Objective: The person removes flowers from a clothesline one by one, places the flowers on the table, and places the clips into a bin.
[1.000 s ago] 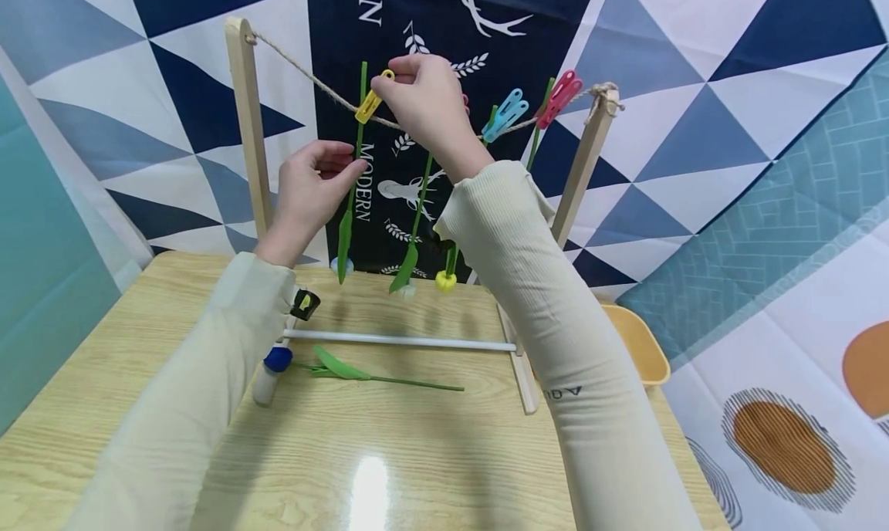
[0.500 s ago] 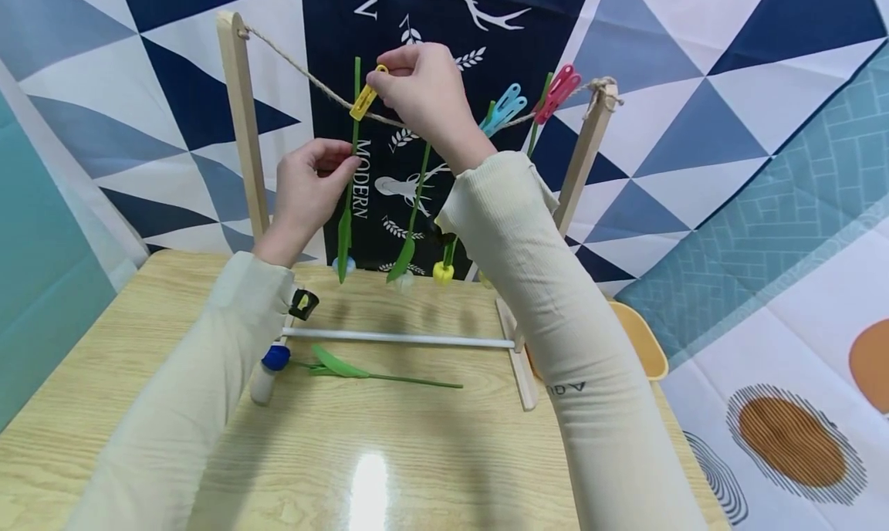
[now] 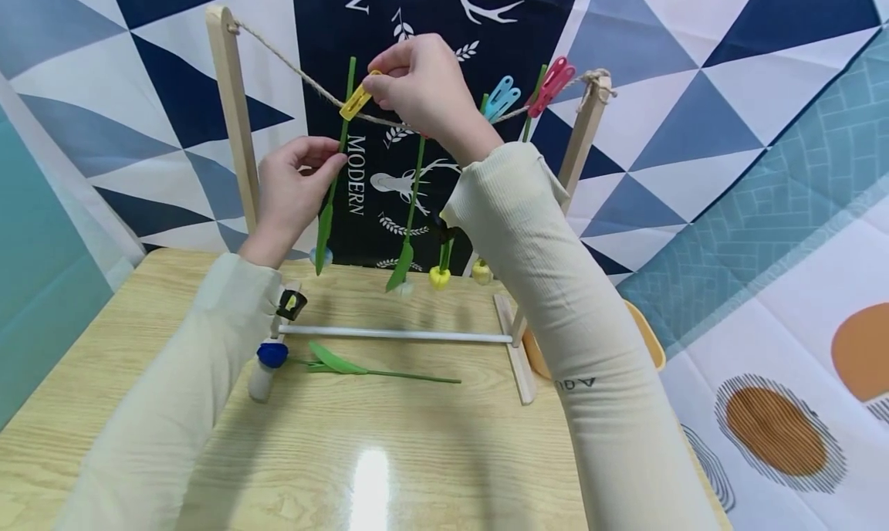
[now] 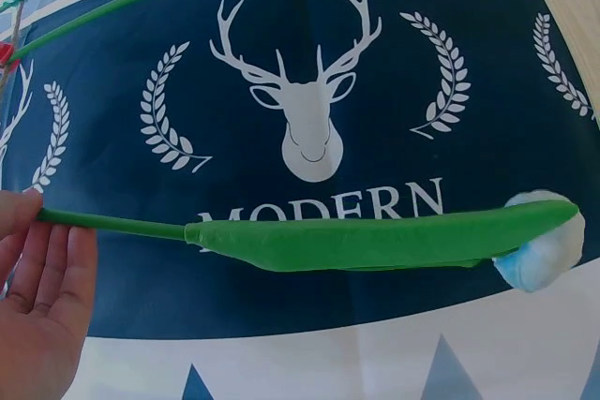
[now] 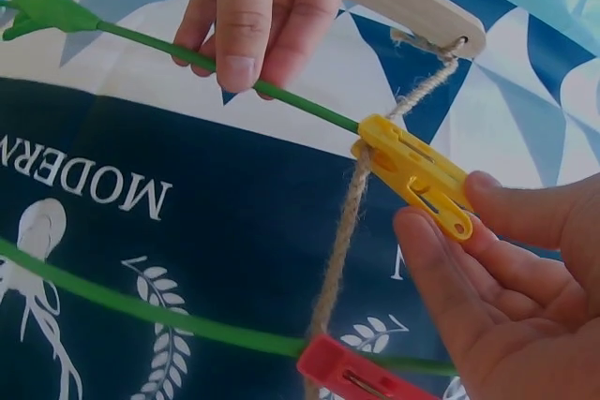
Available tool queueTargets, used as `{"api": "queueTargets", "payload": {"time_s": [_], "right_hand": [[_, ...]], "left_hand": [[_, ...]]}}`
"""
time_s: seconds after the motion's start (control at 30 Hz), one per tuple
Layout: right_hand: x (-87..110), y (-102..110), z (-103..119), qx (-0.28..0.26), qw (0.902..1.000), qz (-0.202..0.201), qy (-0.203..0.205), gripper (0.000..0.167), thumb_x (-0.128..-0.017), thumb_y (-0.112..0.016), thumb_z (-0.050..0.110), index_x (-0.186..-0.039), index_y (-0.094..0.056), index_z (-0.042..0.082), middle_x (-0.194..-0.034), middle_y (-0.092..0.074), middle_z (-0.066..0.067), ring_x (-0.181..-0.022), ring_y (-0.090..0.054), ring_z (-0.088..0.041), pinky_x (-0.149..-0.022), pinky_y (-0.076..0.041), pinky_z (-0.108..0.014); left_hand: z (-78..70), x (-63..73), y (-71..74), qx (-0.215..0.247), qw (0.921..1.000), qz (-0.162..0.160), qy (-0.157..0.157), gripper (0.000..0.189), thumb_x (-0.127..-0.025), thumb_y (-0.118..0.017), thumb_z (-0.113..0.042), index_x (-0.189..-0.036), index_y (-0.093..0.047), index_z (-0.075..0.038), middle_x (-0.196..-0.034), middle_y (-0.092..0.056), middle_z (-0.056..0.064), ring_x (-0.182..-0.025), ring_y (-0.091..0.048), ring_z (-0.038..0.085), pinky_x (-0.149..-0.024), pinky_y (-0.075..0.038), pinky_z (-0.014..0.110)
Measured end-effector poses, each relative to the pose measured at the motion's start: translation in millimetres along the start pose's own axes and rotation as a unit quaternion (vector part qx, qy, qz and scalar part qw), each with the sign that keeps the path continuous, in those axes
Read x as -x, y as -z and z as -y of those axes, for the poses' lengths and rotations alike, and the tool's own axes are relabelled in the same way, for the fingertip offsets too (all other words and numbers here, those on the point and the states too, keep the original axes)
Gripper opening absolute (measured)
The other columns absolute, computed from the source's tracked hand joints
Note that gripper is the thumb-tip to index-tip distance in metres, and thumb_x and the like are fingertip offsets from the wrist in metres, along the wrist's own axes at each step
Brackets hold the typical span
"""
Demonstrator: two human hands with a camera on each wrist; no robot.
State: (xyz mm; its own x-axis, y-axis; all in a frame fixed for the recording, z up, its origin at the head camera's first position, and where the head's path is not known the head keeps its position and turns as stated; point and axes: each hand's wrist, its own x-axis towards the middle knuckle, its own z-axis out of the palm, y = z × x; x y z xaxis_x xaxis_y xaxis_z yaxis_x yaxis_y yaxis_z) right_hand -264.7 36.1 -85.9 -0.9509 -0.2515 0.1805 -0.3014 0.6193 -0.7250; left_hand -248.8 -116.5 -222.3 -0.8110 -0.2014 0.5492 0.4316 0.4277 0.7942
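Observation:
An artificial tulip with a green stem [image 4: 122, 224], long leaf [image 4: 375, 243] and pale blue-white bloom [image 4: 539, 248] hangs upside down at the left part of the rope. My left hand [image 3: 292, 187] pinches its stem below the rope, between thumb and fingers. A yellow clothespin [image 5: 412, 175] sits at the rope [image 5: 345, 231] where the stem crosses it. My right hand [image 3: 434, 91] holds the clothespin's handle end between thumb and fingers. Farther right on the rope, a red clothespin [image 5: 361, 374], a blue clothespin [image 3: 501, 99] and a pink clothespin [image 3: 551, 86] hold other stems.
Wooden posts [image 3: 232, 114] carry the rope, with a white crossbar [image 3: 396, 333] low between them. A green stem with a leaf [image 3: 340, 361] lies on the table [image 3: 312, 454] in front. Yellow blooms [image 3: 439, 278] hang at the right. An orange-yellow bin [image 3: 646, 334] stands behind the right arm.
The lower end of the tulip has swung left, and my left hand has shifted slightly left with the stem. My right hand stays on the yellow clothespin. The head view has shifted a little.

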Motion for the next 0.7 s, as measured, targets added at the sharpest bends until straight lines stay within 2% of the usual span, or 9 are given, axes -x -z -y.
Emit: {"api": "queueTargets", "payload": {"time_s": [0.1, 0.17, 0.4, 0.53, 0.57, 0.7], "right_hand": [[0.9, -1, -1, -0.007, 0.9999, -0.01, 0.011, 0.023, -0.091, -0.06, 0.02, -0.111, -0.067, 0.011, -0.107, -0.068, -0.003, -0.094, -0.063, -0.013, -0.08, -0.052, -0.017], [1.7, -1, -3, -0.017, 0.9995, -0.022, 0.015, 0.022, -0.091, -0.06, 0.019, -0.109, -0.068, 0.011, -0.107, -0.068, -0.003, -0.093, -0.063, -0.013, -0.082, -0.052, -0.017], [4.0, -1, -4, -0.079, 0.9946, -0.062, 0.027, 0.018, -0.089, -0.063, 0.018, -0.103, -0.071, 0.01, -0.105, -0.069, -0.003, -0.091, -0.064, -0.013, -0.081, -0.052, -0.016], [6.8, 1, -3, -0.108, 0.9905, -0.077, 0.036, 0.018, -0.088, -0.064, 0.018, -0.103, -0.071, 0.01, -0.105, -0.07, -0.003, -0.09, -0.066, -0.013, -0.078, -0.052, -0.015], [7.9, 2, -3, -0.114, 0.9894, -0.081, 0.036, 0.018, -0.088, -0.064, 0.018, -0.102, -0.071, 0.01, -0.104, -0.071, -0.002, -0.09, -0.067, -0.013, -0.072, -0.052, -0.014], [12.9, 5, -3, -0.151, 0.9828, -0.094, 0.049, 0.018, -0.088, -0.065, 0.015, -0.103, -0.071, 0.007, -0.104, -0.07, -0.005, -0.088, -0.067, -0.013, -0.074, -0.052, -0.012]], "left_hand": [[0.3, 0.7, 0.7, -0.002, 1.0, -0.001, 0.001, 0.024, -0.089, -0.064, -0.021, -0.106, -0.068, -0.004, -0.1, -0.068, 0.011, -0.08, -0.056, -0.004, -0.077, -0.05, 0.012], [1.2, 1.0, 1.1, -0.002, 1.0, -0.002, 0.001, 0.024, -0.089, -0.064, -0.02, -0.106, -0.068, -0.004, -0.101, -0.068, 0.012, -0.08, -0.056, -0.004, -0.077, -0.05, 0.011], [4.8, 4.4, 6.0, -0.01, 0.9998, -0.018, -0.004, 0.024, -0.088, -0.065, -0.02, -0.105, -0.069, -0.003, -0.103, -0.068, 0.012, -0.079, -0.055, -0.008, -0.076, -0.049, 0.01], [5.8, 9.5, 10.6, -0.023, 0.9995, -0.013, -0.013, 0.024, -0.088, -0.065, -0.02, -0.105, -0.069, -0.003, -0.103, -0.068, 0.012, -0.079, -0.054, -0.009, -0.075, -0.048, 0.009], [5.9, 10.8, 11.6, -0.027, 0.9995, -0.011, -0.016, 0.024, -0.088, -0.065, -0.02, -0.105, -0.069, -0.003, -0.103, -0.067, 0.012, -0.08, -0.054, -0.009, -0.075, -0.048, 0.008], [6.2, 16.7, 14.9, -0.051, 0.9984, -0.004, -0.023, 0.023, -0.088, -0.065, -0.02, -0.104, -0.07, -0.004, -0.101, -0.066, 0.011, -0.082, -0.055, -0.005, -0.075, -0.046, 0.006]]}}
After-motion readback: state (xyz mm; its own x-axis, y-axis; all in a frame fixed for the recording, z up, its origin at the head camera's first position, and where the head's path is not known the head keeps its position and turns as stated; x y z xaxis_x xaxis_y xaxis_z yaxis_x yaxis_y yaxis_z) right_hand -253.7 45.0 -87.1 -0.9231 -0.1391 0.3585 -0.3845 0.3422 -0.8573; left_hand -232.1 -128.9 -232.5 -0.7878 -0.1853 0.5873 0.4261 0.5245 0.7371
